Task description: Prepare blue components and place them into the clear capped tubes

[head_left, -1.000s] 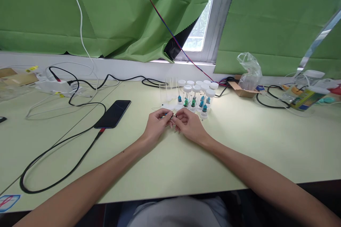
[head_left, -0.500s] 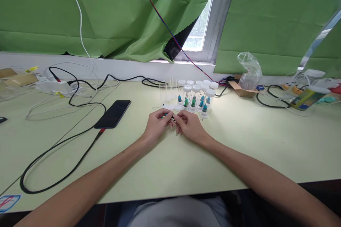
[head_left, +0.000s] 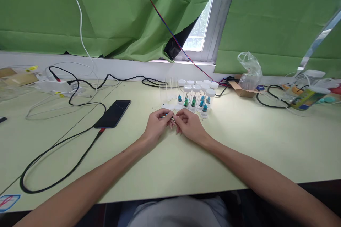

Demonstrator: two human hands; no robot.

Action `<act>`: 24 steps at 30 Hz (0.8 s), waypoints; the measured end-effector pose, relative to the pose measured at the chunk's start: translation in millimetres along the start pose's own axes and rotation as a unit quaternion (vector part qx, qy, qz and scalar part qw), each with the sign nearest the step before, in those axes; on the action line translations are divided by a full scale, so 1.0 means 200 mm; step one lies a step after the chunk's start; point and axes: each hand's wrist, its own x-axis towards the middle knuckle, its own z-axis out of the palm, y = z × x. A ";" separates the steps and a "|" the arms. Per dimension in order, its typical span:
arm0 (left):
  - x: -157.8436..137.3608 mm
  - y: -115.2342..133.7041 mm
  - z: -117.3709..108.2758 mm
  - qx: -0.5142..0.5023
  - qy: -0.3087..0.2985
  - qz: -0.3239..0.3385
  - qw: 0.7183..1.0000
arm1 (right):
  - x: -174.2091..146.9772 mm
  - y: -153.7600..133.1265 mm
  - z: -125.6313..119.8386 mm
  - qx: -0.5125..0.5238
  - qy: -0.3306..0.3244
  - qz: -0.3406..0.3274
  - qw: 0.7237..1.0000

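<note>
My left hand (head_left: pixel 157 123) and my right hand (head_left: pixel 190 125) meet fingertip to fingertip above the table, both pinched closed. Between them is a small piece with blue and dark parts, mostly covered by the fingers, so its kind cannot be made out. Just behind the hands stand several clear tubes with white caps (head_left: pixel 210 93), each holding a small blue or green figure-like piece (head_left: pixel 193 103) on a thin dark stem. To their left are uncapped clear tubes (head_left: pixel 163 94), with loose white caps (head_left: pixel 178 107) lying in front.
A black phone (head_left: pixel 113 114) with a charging cable (head_left: pixel 87 156) lies on the left. Farther left is a white power strip (head_left: pixel 57 86). An open cardboard box (head_left: pixel 241 90) holding a plastic bag (head_left: pixel 250 72) sits at the back right, near a labelled jar (head_left: pixel 309 98).
Both hands stay in the same place, with only a slight shift of the fingers around the small piece. The tubes and other things are unmoved.
</note>
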 end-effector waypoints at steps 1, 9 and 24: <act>0.00 0.00 0.00 0.001 -0.001 0.003 1.000 | 0.00 0.00 0.00 0.000 0.000 -0.001 1.000; 0.00 -0.01 0.00 0.011 0.003 0.006 1.000 | 0.00 0.00 0.00 0.011 -0.008 -0.003 1.000; 0.00 0.00 0.00 0.006 0.001 -0.009 1.000 | 0.01 0.02 0.00 -0.026 -0.018 0.001 0.999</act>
